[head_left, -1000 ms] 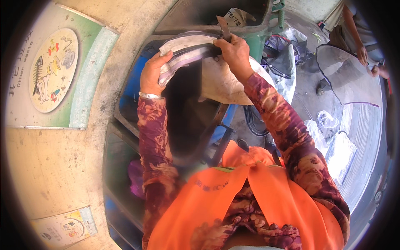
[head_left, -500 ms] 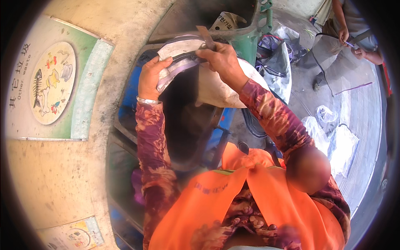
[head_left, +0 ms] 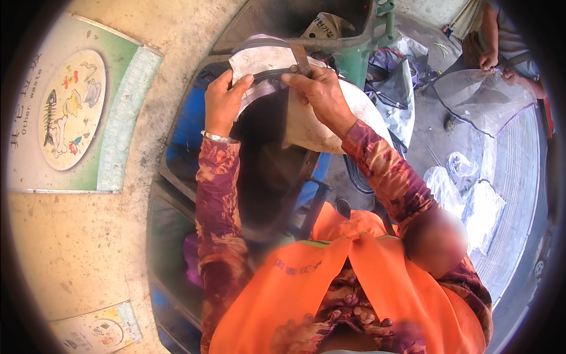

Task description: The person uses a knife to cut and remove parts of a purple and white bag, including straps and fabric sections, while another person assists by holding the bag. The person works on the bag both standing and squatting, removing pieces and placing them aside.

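Note:
My left hand (head_left: 223,105) is closed on one end of a dirty white cloth bag (head_left: 262,61), pinching it between thumb and fingers. A dark band like a zipper (head_left: 268,75) runs along the cloth, and the fingertips of my right hand (head_left: 324,99) press on its other end. Beside those right fingers a flat brown blade-like strip (head_left: 300,56) sticks up across the cloth; its lower end is hidden in the hand. A loose white flap of the bag hangs below my right hand, over the bins.
Below the cloth stand open bins, one blue (head_left: 186,127) and one green (head_left: 349,59). Dark fabric pieces (head_left: 386,88) and clear plastic bags (head_left: 483,209) lie on the floor to the right. Far right, another person's hands (head_left: 496,66) hold a translucent mesh bag (head_left: 483,97). A sign board (head_left: 76,112) hangs on the left wall.
Both my hands and the cloth have shifted slightly right. My right fingers have turned along the dark band, and the strip leans more upright. The other person's mesh has been gathered up and spread differently.

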A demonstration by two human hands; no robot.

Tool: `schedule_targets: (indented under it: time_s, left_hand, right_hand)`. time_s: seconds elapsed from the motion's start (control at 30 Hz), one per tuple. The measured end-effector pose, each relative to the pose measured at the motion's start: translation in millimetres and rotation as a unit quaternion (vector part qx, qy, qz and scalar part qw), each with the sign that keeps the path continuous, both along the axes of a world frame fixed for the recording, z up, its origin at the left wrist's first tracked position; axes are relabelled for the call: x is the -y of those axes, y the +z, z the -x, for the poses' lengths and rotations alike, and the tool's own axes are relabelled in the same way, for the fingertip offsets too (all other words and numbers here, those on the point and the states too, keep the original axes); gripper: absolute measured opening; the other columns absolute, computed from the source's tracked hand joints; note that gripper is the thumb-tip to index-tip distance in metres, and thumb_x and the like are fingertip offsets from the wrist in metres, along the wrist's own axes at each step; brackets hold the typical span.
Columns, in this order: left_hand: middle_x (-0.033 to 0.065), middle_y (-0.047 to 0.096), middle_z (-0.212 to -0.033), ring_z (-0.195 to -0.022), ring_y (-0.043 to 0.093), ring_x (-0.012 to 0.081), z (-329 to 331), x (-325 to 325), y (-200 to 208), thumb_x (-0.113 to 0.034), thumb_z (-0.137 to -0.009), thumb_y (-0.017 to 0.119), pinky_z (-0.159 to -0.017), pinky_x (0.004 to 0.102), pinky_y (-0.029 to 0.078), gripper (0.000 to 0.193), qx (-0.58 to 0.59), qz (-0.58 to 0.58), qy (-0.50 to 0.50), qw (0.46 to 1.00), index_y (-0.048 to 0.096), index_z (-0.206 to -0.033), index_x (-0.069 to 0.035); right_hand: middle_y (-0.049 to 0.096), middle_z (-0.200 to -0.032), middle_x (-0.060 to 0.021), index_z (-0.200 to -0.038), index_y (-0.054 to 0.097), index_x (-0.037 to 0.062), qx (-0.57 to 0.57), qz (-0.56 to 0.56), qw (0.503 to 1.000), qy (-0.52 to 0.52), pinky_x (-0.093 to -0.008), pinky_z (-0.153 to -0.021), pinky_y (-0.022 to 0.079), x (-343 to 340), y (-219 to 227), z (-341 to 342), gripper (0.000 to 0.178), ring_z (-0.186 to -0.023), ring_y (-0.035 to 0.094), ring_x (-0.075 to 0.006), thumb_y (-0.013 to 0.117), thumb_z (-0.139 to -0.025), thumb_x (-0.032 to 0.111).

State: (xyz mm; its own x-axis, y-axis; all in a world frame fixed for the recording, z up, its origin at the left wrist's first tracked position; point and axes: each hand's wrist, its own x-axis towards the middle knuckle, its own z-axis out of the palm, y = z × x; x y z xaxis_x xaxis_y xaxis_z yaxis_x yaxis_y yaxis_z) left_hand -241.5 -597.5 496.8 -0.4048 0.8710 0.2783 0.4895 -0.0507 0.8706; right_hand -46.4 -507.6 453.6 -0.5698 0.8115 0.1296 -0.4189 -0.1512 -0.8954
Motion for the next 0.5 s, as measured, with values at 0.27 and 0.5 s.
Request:
schedule_targets:
  time_s: [0.27, 0.5]
  left_hand:
    - [0.0052, 0.073, -0.085, -0.076, 0.059, 0.0067, 3.5, -5.3, 13.5, -0.021, -0.088, 0.071, -0.073, 0.0265, 0.049, 0.027, -0.083, 0.012, -0.033, 0.996, 0.071, -0.106, -0.001]
    - [0.0128, 0.065, -0.098, -0.086, 0.065, 0.0227, -14.1, -3.5, 13.3, -0.024, -0.086, 0.073, -0.073, 0.0331, 0.052, 0.033, -0.372, 0.044, 0.105, 0.921, 0.066, -0.112, -0.006]
  right_hand:
    - [0.059, -0.065, 0.0014, -0.086, 0.072, -0.0001, 0.041, -0.127, 0.991, -0.022, -0.0229, -0.052, 0.038, -15.0, 6.4, -7.2, 0.015, -0.057, 0.050, -0.0055, 0.073, -0.086, 0.015]
    - [0.058, -0.064, 0.0003, -0.085, 0.070, 0.0002, -0.003, -0.030, 0.999, 0.023, -0.0244, -0.052, 0.038, -16.8, -3.9, -4.3, 0.015, -0.054, 0.050, -0.0076, 0.072, -0.087, 0.014]
